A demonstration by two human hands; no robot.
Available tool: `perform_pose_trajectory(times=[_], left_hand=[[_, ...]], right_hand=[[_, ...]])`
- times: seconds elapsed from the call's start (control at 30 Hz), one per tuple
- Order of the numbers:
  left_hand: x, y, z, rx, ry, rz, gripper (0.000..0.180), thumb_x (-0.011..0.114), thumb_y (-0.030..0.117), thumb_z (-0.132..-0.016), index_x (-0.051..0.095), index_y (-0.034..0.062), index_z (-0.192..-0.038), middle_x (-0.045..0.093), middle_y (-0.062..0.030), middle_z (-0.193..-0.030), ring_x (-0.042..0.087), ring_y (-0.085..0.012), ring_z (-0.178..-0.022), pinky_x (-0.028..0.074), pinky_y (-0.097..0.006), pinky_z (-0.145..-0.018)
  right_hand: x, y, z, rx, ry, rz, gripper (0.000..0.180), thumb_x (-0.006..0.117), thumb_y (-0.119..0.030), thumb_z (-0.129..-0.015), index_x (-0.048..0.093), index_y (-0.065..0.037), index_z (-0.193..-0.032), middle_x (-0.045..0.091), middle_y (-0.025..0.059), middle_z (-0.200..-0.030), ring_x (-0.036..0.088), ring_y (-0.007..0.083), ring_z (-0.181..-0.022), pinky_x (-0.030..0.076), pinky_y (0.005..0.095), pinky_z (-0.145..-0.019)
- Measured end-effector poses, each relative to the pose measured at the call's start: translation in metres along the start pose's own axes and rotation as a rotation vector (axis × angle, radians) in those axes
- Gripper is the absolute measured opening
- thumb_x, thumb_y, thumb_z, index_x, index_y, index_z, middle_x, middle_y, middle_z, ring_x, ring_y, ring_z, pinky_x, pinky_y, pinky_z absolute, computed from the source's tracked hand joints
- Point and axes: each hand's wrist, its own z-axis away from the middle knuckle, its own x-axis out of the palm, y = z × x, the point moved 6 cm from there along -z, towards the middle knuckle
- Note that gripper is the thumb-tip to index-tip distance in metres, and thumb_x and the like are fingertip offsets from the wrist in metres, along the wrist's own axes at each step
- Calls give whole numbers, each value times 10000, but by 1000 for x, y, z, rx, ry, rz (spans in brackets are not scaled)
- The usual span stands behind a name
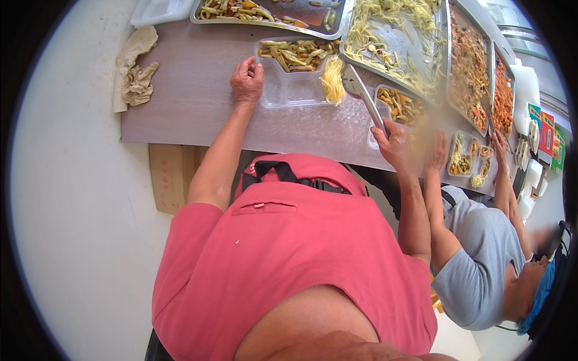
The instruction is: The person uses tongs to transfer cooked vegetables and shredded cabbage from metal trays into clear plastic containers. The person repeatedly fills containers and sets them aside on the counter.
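Observation:
A clear plastic compartment tray (283,90) lies at the table's front, with cooked vegetable strips (298,54) in its far compartment and pale yellow shreds (332,80) at its right side. My left hand (247,81) is closed at the tray's left rim, fingers curled, pinching its edge. Slanting away to the left from my right hand (394,141) are metal serving tongs (364,96); the hand is wrapped round their near end. Their broad far end is beside the yellow shreds. A second clear tray (372,135) with vegetable strips sits left of and beyond my right hand.
Large metal pans of vegetable strips (238,11), yellow shreds (394,36) and reddish food (469,60) line the far side. On the right a co-worker in a grey shirt (481,240) reaches over filled trays (460,162). A crumpled cloth (137,75) lies at left.

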Motion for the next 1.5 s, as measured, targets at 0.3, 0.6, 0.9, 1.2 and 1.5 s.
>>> perform_pose_trajectory(times=[0.3, 0.6, 0.9, 1.2, 1.5], left_hand=[[1, -3, -2, 18, -9, -10, 192, 656, 111, -744, 654, 50, -926, 585, -38, -701, 547, -148, -573, 478, -288, -552], [2, -15, 0, -303, -467, 311, 466, 691, 76, -784, 569, -8, -1225, 592, 9, -791, 522, -54, -636, 469, -212, -596], [-1, -19, 30, -288, -577, 187, 537, 639, 4, -827, 463, -13, -1334, 555, 21, -790, 484, -34, -579, 405, -193, -460], [49, 29, 42, -199, -648, 184, 539, 651, 17, -803, 485, -29, -1314, 572, 10, -794, 508, -39, -624, 436, -191, -551], [78, 51, 52, -344, -871, 267, 544, 620, 55, -847, 450, 37, -1364, 581, -25, -911, 556, -83, -689, 481, -210, -575]], right_hand=[[30, -4, -5, -25, 16, -14, 227, 650, -222, -821, 598, -1, -819, 491, 108, -562, 472, 184, -519, 386, 353, -513], [42, 9, 2, -23, 80, -128, 224, 657, -193, -793, 580, 16, -812, 577, 218, -646, 606, 383, -636, 454, 443, -579], [26, 12, 32, -108, 125, -355, 218, 649, -186, -790, 555, 2, -849, 583, 208, -690, 607, 387, -682, 468, 445, -610], [13, 30, 37, -247, 243, -400, 268, 668, -191, -782, 503, 6, -855, 568, 195, -714, 593, 383, -682, 460, 434, -614], [28, 37, 22, -284, 278, -577, 285, 698, -191, -771, 512, 7, -855, 539, 175, -684, 568, 343, -635, 438, 412, -594]])
